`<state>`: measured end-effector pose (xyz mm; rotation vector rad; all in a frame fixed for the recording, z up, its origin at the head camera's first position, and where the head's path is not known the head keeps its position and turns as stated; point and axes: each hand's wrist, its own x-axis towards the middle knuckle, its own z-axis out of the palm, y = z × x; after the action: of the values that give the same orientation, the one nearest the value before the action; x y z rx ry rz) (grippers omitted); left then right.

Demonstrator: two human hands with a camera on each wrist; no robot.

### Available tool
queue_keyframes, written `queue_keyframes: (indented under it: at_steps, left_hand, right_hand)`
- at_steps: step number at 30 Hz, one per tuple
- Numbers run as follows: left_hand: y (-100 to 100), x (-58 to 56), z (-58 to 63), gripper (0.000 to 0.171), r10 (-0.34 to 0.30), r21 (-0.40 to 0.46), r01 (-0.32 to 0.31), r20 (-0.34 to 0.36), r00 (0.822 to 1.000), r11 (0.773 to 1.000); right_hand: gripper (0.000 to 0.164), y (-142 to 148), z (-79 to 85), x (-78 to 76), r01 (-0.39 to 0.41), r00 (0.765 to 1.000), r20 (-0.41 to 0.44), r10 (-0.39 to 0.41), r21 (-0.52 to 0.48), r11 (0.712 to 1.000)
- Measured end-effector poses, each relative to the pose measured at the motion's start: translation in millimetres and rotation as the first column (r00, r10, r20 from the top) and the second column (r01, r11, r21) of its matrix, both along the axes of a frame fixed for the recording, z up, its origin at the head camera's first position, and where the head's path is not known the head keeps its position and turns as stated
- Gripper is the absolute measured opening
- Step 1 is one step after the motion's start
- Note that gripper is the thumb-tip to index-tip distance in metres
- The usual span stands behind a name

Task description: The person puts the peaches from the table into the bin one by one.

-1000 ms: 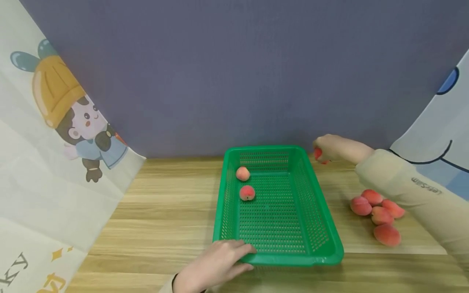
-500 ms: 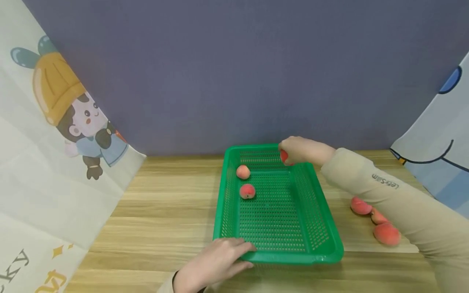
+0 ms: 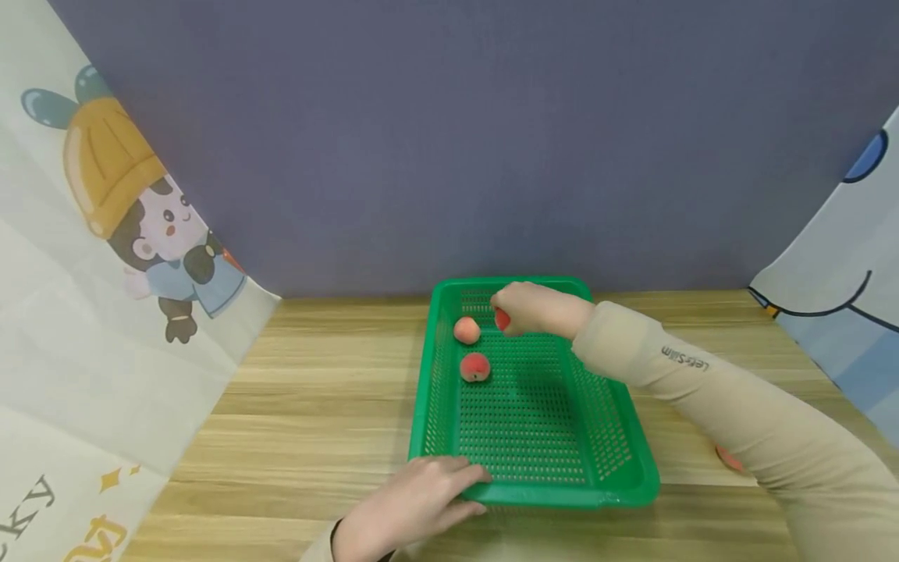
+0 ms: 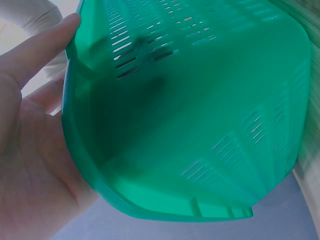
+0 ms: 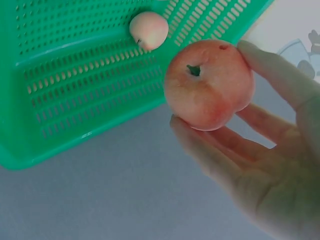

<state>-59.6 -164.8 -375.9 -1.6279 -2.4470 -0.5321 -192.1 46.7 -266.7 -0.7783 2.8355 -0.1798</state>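
Note:
A green plastic basket (image 3: pixel 534 495) with perforated walls stands on the wooden table. At its near left corner my left hand (image 3: pixel 417 499) grips the rim, seen close up in the left wrist view beside the outer wall of the basket (image 4: pixel 215 115). Over the far part of the basket, my right hand (image 3: pixel 528 308) holds a peach (image 5: pixel 207 87) between thumb and fingertips, its stem hollow showing in the right wrist view. Two more peaches lie inside along the left wall, a pale one (image 3: pixel 467 331) and a redder one (image 3: pixel 475 367).
Right of the basket, a peach (image 3: pixel 729 458) on the wooden table (image 3: pixel 330 390) peeks out below the right sleeve (image 3: pixel 730 406), which covers the area where several peaches lay. A dark grey-blue backdrop (image 3: pixel 449 140) rises behind the basket. Printed sheets flank both sides.
My right hand has carried its peach leftward, from outside the basket's right rim to over its far part. The sleeve now hides most of the loose peaches. My left hand stays on the rim.

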Motion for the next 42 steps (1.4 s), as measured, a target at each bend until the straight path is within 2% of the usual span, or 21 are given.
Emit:
queue_keyframes:
  at_steps: [5,11,16,20,23,26,30,42]
  left_hand:
    - [0.3,0.6,-0.5,0.02,0.006,-0.004,-0.006,-0.002,1.0,1.0]
    - [0.8,1.2,-0.6,0.02,0.007,-0.013,-0.007,-0.005,1.0,1.0]
    - [1.8,0.6,-1.0,0.02,0.006,-0.012,-0.006,-0.021,1.0,1.0]
    - [2.6,0.8,-0.6,0.021,0.008,-0.011,-0.009,-0.033,0.999,1.0]
    - [3.0,0.9,-0.2,0.021,0.01,-0.008,-0.01,-0.036,0.999,1.0]
    - [3.3,0.8,0.0,0.021,0.011,-0.007,-0.012,-0.034,0.999,1.0]
    - [3.1,0.9,0.1,0.02,0.013,-0.008,-0.013,-0.032,0.999,1.0]
    - [2.6,1.6,-0.2,0.019,0.005,0.007,-0.005,-0.04,0.999,1.0]
  right_hand:
    - [0.011,-12.9,-8.6,3.5,-0.04,0.999,0.031,0.041,-0.03,0.999]
    - [0.023,-24.0,-15.8,9.6,-0.039,0.996,0.077,0.042,-0.04,0.998]
    - [0.017,-31.0,-22.6,12.5,-0.06,0.994,0.09,0.063,-0.037,0.997]
    - [0.013,-36.9,-31.9,14.0,-0.032,0.989,0.142,0.041,-0.071,0.997]
    - [0.015,-41.5,-38.9,14.4,-0.047,0.991,0.124,0.055,-0.065,0.997]
    - [0.014,-45.0,-44.8,14.7,-0.096,0.994,0.05,0.097,-0.011,0.995]
    - [0.017,-47.9,-51.2,15.7,-0.133,0.991,0.002,0.133,0.017,0.991]
    - [0.016,-52.1,-67.0,19.8,-0.132,0.991,0.027,0.132,0.001,0.991]
